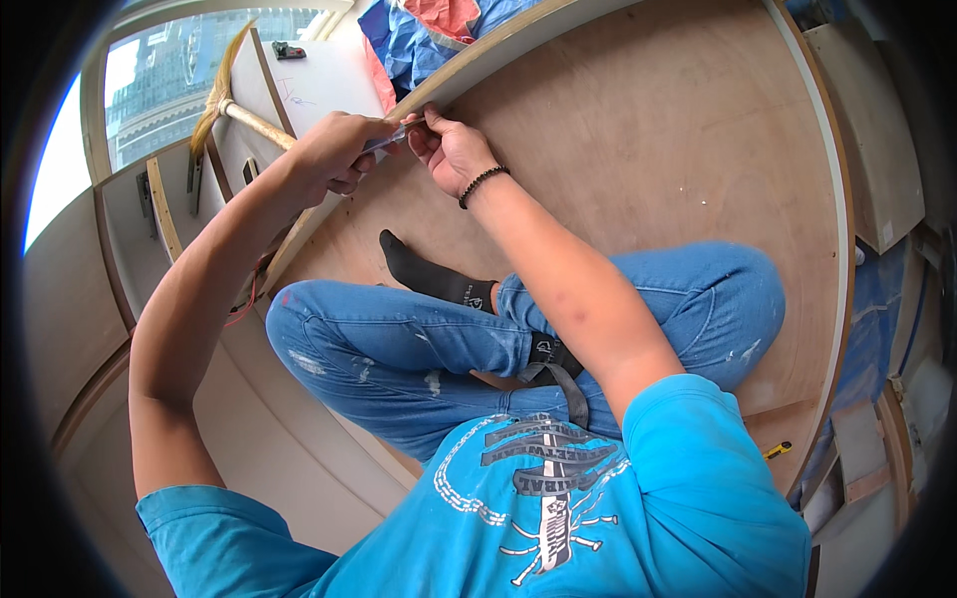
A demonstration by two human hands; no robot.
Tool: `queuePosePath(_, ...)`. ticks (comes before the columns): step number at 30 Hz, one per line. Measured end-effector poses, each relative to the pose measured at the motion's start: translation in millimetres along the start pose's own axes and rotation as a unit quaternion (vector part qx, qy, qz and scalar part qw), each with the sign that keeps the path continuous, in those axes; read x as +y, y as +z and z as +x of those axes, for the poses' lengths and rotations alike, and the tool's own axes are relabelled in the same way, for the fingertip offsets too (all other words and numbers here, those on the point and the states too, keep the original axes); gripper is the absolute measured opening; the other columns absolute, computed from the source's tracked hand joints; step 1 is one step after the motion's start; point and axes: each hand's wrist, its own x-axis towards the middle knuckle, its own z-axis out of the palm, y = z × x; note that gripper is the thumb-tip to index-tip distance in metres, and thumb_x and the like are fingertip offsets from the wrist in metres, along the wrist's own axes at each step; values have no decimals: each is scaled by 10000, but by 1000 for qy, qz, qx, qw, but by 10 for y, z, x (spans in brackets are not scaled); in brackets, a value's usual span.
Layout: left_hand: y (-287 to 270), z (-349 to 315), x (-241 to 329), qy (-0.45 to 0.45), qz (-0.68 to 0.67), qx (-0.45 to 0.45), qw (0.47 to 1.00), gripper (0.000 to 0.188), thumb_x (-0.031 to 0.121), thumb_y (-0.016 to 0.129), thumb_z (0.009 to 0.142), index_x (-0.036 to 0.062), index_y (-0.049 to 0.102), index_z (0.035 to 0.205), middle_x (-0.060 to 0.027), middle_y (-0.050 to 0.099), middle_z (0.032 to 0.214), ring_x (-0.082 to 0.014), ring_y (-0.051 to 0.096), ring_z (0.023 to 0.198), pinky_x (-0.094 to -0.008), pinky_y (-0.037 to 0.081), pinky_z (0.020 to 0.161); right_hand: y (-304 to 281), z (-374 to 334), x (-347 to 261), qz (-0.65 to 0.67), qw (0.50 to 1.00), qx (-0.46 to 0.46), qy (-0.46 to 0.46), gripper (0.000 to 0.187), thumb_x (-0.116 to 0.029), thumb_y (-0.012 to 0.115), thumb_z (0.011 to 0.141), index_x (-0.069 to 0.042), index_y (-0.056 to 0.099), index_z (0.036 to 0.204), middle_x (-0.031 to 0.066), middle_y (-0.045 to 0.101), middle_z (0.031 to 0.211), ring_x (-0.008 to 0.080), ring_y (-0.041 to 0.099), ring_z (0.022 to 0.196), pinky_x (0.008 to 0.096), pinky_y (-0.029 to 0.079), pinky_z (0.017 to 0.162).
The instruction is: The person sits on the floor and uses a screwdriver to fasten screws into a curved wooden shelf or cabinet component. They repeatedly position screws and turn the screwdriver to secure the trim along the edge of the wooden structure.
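Observation:
My left hand (344, 149) is closed round a slim hand tool (382, 143) with a clear bluish handle, which looks like a screwdriver. The tool points right, toward the fingers of my right hand (454, 154). Thumb and fingertips of that hand pinch together against the inner side of a raised wooden edge strip (488, 55); what they hold there is too small to make out. Both hands meet at this strip, which borders the brown plywood panel (648, 149) where I sit cross-legged. A dark beaded bracelet circles my right wrist.
A straw broom (214, 105) leans beyond my left hand, near the window. Blue sheeting (414, 50) lies past the strip, with a small dark device (289, 50) on a white surface. A yellow cutter knife (778, 450) rests at lower right. A cardboard-coloured box (867, 140) stands at right.

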Motion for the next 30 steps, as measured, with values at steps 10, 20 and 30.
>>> queuePosePath(10, -98, 254, -458, 491, 507, 220, 674, 261, 267, 686, 978, 74, 626, 1143, -57, 590, 677, -247, 649, 552, -397, 477, 487, 9, -14, 18, -34, 999, -2, -20, 175, -165, 562, 1091, -27, 663, 1131, 96, 735, 1052, 159, 701, 909, 293, 614, 836)
queuePosePath(20, -41, 20, -85, 408, 438, 184, 780, 396, 389, 680, 999, -6, 699, 988, -120, 628, 651, -290, 649, 616, -385, 483, 620, 23, 13, -61, -9, 1000, 8, -12, 206, -163, 552, 1092, 4, 640, 1172, 109, 707, 1070, 192, 701, 950, 298, 612, 863)
queuePosePath(30, -97, 60, 234, 75, 118, 88, 986, 381, 356, 607, 1041, 15, 707, 903, 17, 476, 615, -70, 401, 504, -285, 318, 451, 67, -26, -24, 30, 999, 24, 5, 199, -156, 541, 1094, 5, 639, 1159, 106, 700, 1026, 196, 700, 923, 301, 611, 831)
